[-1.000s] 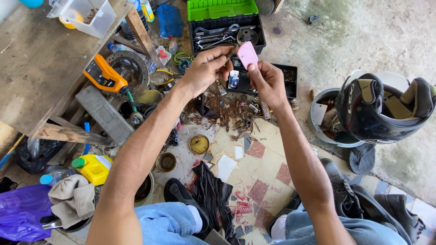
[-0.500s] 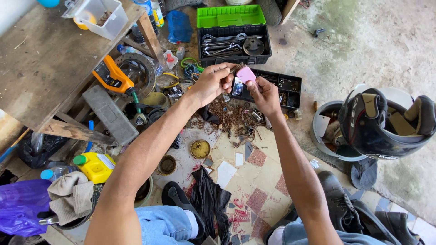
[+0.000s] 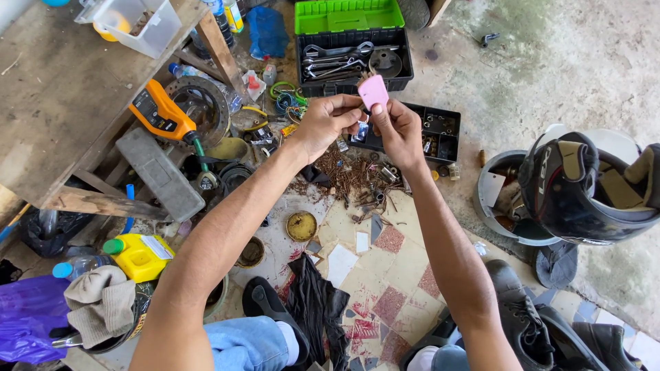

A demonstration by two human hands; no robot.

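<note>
My right hand [image 3: 397, 129] pinches a small flat pink piece [image 3: 373, 91] between thumb and fingers and holds it up over the floor. My left hand [image 3: 328, 124] is right beside it, fingertips bent in towards the lower edge of the pink piece, maybe on a tiny part too small to make out. Below both hands lies a heap of rusty nails and screws [image 3: 357, 177]. Just behind them is a black compartment tray [image 3: 440, 130] with small metal parts.
A black toolbox with green lid [image 3: 349, 27] holds wrenches at the top. A wooden bench [image 3: 62, 89] stands left, an orange tool [image 3: 161, 113] and a yellow jug [image 3: 141, 255] beside it. A black helmet [image 3: 591, 185] sits right. Shoes [image 3: 529, 323] and a dark rag [image 3: 316, 302] lie near my legs.
Both hands dipped down towards the screw heap and came back up. They are now closer together around the pink piece, and the camera has shifted slightly.
</note>
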